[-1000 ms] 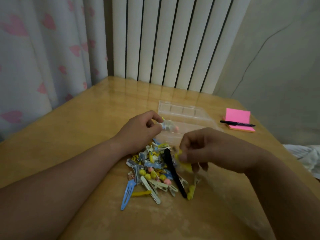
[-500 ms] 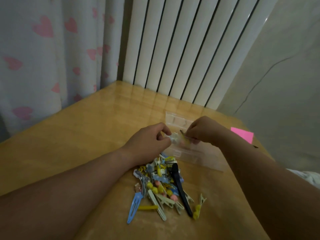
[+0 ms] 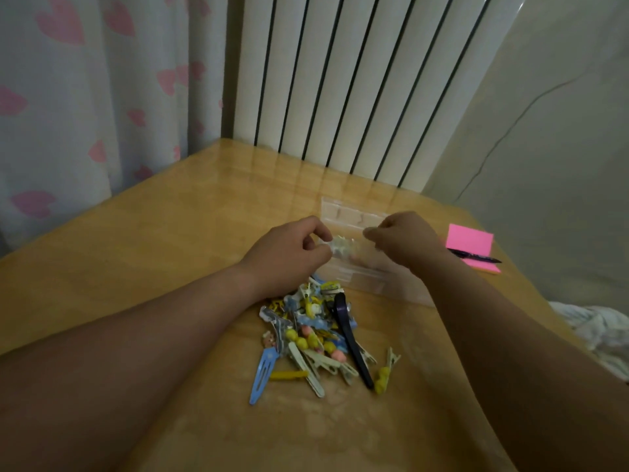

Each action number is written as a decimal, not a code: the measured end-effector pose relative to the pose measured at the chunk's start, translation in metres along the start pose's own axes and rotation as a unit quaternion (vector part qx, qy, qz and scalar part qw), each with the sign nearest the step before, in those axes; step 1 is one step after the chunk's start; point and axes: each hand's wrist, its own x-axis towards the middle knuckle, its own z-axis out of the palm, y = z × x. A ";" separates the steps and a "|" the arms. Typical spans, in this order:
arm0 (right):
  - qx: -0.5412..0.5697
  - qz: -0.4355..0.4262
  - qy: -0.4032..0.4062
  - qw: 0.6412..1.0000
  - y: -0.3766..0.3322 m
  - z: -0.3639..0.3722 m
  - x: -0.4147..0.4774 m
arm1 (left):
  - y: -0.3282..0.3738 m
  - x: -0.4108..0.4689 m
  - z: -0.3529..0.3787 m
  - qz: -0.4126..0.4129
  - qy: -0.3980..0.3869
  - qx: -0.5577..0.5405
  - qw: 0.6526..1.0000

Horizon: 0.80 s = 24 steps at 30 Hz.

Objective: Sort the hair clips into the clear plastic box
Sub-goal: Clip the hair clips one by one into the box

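A heap of several hair clips (image 3: 316,332) lies on the wooden table between my forearms; a long dark clip (image 3: 347,332), a blue snap clip (image 3: 261,376) and a yellow-ended clip (image 3: 384,376) stand out. Behind it sits the clear plastic box (image 3: 350,216), its divided compartments showing at the far side. My left hand (image 3: 289,253) pinches a small pale clip (image 3: 338,245) over the box's near part. My right hand (image 3: 401,243) hovers over the box with fingers pinched together; whether it holds something is hidden.
A pink sticky-note pad (image 3: 471,240) with a dark pen (image 3: 474,256) on it lies to the right of the box. White cloth (image 3: 599,332) hangs past the table's right edge. A radiator and a heart-print curtain stand behind the table.
My right hand has moved from over the heap up to the box. My left hand stays over the box's near edge with the pale clip. The camera has tilted up slightly.
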 end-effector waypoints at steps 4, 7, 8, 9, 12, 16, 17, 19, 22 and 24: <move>0.057 -0.130 0.095 0.985 0.012 -0.022 -0.058 | 0.000 0.001 0.000 -0.001 0.001 0.013 1.000; 0.091 -0.188 -0.042 0.977 0.029 -0.039 -0.092 | 0.000 0.001 -0.001 -0.003 0.004 0.021 1.000; 0.089 -0.193 -0.128 0.969 0.033 -0.045 -0.099 | 0.001 0.000 -0.002 -0.002 0.005 0.022 1.000; 0.079 -0.196 -0.211 0.954 0.035 -0.051 -0.102 | 0.002 0.000 -0.002 -0.002 0.006 0.024 1.000; 0.021 -0.211 -0.371 0.904 0.035 -0.062 -0.107 | 0.006 -0.001 -0.002 -0.001 0.007 0.033 0.999; -0.065 -0.221 -0.434 0.871 0.028 -0.055 -0.112 | 0.007 -0.001 -0.002 0.003 0.014 0.039 0.999; -0.078 -0.223 -0.432 0.870 0.027 -0.054 -0.113 | 0.007 -0.001 -0.002 0.003 0.013 0.039 0.999; -0.100 -0.225 -0.425 0.871 0.028 -0.053 -0.113 | 0.007 -0.001 -0.002 0.003 0.011 0.034 0.999; -0.121 -0.212 -0.409 0.879 0.031 -0.060 -0.110 | 0.006 -0.001 -0.003 0.004 0.012 0.029 0.999; -0.100 -0.207 -0.403 0.886 0.036 -0.068 -0.108 | 0.004 -0.001 -0.003 0.003 0.012 0.024 1.000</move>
